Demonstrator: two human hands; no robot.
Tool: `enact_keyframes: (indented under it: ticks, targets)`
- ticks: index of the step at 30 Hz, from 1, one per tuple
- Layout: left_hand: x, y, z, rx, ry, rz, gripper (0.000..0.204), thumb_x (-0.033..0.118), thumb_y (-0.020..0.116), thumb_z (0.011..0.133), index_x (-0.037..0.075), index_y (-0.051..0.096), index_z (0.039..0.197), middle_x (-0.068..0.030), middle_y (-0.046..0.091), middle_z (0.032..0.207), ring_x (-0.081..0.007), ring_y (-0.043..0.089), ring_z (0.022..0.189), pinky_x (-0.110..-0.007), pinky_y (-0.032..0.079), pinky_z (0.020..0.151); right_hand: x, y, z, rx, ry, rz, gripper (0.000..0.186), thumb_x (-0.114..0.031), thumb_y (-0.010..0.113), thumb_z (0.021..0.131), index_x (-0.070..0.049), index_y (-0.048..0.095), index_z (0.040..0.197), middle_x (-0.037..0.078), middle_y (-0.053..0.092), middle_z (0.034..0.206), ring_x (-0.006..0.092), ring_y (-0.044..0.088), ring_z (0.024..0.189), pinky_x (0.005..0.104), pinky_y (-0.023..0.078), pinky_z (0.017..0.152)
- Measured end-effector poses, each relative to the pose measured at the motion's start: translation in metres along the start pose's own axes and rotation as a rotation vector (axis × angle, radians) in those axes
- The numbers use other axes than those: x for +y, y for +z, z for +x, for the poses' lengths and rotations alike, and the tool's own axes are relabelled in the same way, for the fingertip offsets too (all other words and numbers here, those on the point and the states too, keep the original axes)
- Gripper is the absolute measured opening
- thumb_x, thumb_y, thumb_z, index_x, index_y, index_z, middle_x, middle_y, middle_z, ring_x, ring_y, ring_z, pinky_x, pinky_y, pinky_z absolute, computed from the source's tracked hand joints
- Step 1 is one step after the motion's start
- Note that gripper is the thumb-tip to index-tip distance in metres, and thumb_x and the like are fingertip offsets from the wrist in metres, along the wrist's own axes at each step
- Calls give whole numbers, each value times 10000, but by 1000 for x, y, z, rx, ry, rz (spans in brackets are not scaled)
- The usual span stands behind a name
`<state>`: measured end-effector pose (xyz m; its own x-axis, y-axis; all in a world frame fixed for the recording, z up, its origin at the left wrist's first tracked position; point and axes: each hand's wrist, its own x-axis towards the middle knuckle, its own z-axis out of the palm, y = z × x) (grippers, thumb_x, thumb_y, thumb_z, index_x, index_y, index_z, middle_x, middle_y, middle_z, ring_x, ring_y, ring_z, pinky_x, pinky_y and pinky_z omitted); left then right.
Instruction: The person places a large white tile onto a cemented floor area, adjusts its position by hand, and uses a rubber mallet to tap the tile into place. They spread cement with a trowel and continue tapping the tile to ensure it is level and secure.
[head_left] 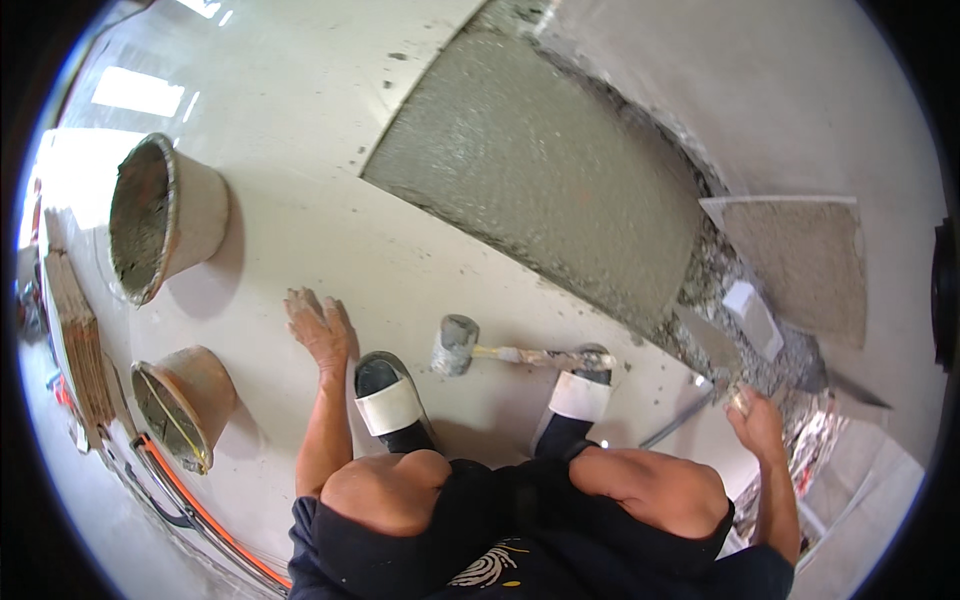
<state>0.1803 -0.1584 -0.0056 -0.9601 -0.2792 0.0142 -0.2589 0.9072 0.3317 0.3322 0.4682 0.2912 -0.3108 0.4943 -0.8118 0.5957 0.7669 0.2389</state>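
My left hand (pixel 320 328) lies spread and flat on the pale floor tile, left of my sandalled feet. My right hand (pixel 757 422) is closed around the handle of a trowel, and its grey blade (pixel 708 338) reaches over the rough edge of the mortar. Ahead of me a smoothed bed of wet grey mortar (pixel 540 170) fills a gap between tiles. A rubber mallet (pixel 457 345) rests on the floor between my feet, its mortar-stained handle running to my right sandal. Beside the trowel sit a small white block (pixel 752 320) and a mortar-coated tile piece (pixel 800 265).
On the left stand a large mortar-smeared bucket (pixel 195 215) and a smaller bucket (pixel 205 400). Behind them are a brown stack (pixel 75 330) and an orange-and-black long tool (pixel 200 510). Loose mortar and rubble (pixel 715 265) line the right edge of the bed.
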Motion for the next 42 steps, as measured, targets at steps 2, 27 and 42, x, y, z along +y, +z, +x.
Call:
enact_keyframes:
  ticks: [2, 27, 42]
  targets:
    - [6, -1, 6, -35, -34, -4, 629, 371, 483, 963, 11, 325, 1454, -198, 241, 1546, -368, 128, 1460, -579, 60, 1144, -27, -2, 1, 118, -70, 64, 528, -434, 589, 861, -101, 520, 1265, 235, 542, 1204, 382, 465, 1173, 428, 351, 991]
    - [11, 7, 159, 44, -4, 98, 747, 492, 489, 925, -11, 324, 1451, -197, 232, 1549, -326, 120, 1466, -554, 53, 1165, -505, -145, 136, 512, -574, 157, 566, -321, 540, 900, 103, 477, 1270, 309, 579, 1204, 438, 570, 1117, 458, 438, 968]
    - [8, 9, 156, 108, 46, 63, 736, 490, 482, 936, -10, 317, 1450, -215, 234, 1540, -345, 143, 1459, -591, 87, 1146, -520, -6, 39, 481, -615, 26, 396, -266, 530, 913, 26, 498, 1178, 238, 636, 995, 409, 634, 920, 491, 508, 807]
